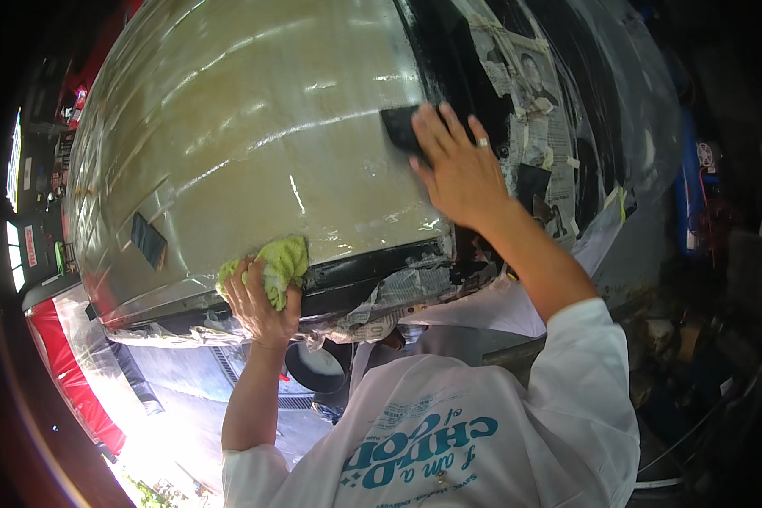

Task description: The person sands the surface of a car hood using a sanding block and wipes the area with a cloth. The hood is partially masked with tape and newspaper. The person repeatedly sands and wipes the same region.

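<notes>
Below the middle of the glossy beige-grey vehicle panel (254, 152), my left hand (258, 300) is closed round a bunched lime-green cloth (279, 262) at the panel's lower edge. Higher up to the right, my right hand (460, 173) lies with fingers spread on a dark thin sheet (396, 127), beside the panel's black border (423, 51). Wet-looking streaks show on the panel. A separate dark rectangular piece (149, 239) rests near its left side. Newspaper and tape masking (542, 118) cover the area right of the black border.
Clear plastic sheeting (639, 127) wraps the vehicle's right side. A blue cylindrical object with red hose (694, 186) stands beyond it. Red and white material (59, 347) and shelves of small items (55, 195) are at the left. A round dark container (313, 368) sits below the panel.
</notes>
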Motion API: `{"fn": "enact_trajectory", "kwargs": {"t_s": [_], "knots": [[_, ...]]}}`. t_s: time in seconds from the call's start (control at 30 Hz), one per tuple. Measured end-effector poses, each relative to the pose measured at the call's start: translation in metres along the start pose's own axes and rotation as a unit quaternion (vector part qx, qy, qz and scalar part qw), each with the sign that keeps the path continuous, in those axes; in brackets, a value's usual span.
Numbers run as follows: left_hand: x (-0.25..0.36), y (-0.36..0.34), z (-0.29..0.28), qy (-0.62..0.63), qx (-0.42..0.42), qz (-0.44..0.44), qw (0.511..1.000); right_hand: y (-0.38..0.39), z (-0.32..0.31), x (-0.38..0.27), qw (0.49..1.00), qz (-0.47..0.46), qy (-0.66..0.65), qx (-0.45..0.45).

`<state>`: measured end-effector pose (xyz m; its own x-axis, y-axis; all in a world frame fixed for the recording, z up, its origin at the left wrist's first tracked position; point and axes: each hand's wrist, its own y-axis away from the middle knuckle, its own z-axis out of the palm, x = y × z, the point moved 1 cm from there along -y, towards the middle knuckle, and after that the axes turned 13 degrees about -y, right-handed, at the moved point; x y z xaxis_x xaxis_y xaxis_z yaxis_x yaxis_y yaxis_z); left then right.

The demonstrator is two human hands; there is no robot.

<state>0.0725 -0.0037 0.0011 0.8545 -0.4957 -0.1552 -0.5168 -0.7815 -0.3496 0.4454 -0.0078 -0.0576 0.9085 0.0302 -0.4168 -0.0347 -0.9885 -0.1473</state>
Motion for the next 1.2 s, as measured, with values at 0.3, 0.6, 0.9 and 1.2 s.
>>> {"fn": "enact_trajectory", "kwargs": {"t_s": [0.3,0.6,0.9,1.2], "knots": [[0.0,0.001,0.001,0.003,-0.002,-0.009,1.0,0.002,-0.003,-0.003,1.0,0.002,-0.003,-0.025],[-0.002,0.002,0.0,0.006,-0.007,-0.01,1.0,-0.011,0.001,0.0,0.999,0.021,-0.016,-0.038],[0.0,-0.002,0.0,0.009,0.003,-0.004,1.0,-0.006,0.007,0.0,0.999,0.013,0.004,-0.045],[-0.002,-0.003,0.002,0.006,-0.003,-0.006,1.0,-0.025,0.005,0.009,0.999,0.015,0.027,-0.024]]}}
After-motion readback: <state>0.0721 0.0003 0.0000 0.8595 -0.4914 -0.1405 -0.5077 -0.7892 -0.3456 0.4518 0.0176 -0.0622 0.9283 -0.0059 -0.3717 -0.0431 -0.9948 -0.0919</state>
